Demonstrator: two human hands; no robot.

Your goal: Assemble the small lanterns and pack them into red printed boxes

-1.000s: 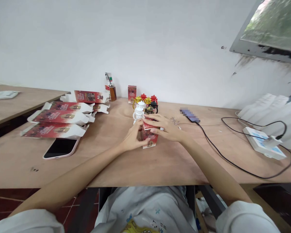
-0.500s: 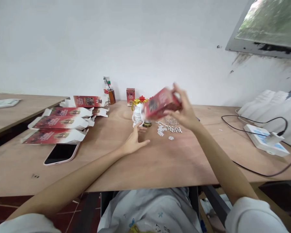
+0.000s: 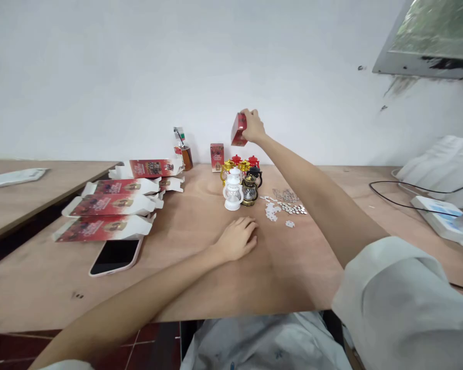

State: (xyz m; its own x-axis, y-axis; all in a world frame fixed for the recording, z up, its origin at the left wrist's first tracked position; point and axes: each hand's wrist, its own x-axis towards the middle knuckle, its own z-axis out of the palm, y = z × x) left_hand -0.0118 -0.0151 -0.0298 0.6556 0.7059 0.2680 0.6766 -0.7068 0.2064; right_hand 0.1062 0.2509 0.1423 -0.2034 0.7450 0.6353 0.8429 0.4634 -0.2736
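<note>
Red box [image 3: 239,129] is hanging in the air before the wall, tilted, up and right of a standing red box [image 3: 217,157]; its printing is not resolving. Right hand [image 3: 253,126] is holding it, grip closed around the box. Left hand [image 3: 237,239] is lying on the tabletop [image 3: 293,277], grip relaxed, fingers loosely curling. Just beyond it, a white lantern [image 3: 232,196] and a black-gold lantern [image 3: 249,191] are fronting a cluster of gold, red and black ones. White pieces [image 3: 272,210] and silver discs [image 3: 293,208] are lying to their right. Leftward, flat cartons [image 3: 111,204] are showing white title lettering, too small for reading; a dark-screened phone [image 3: 116,255] is lying next to them.
</note>
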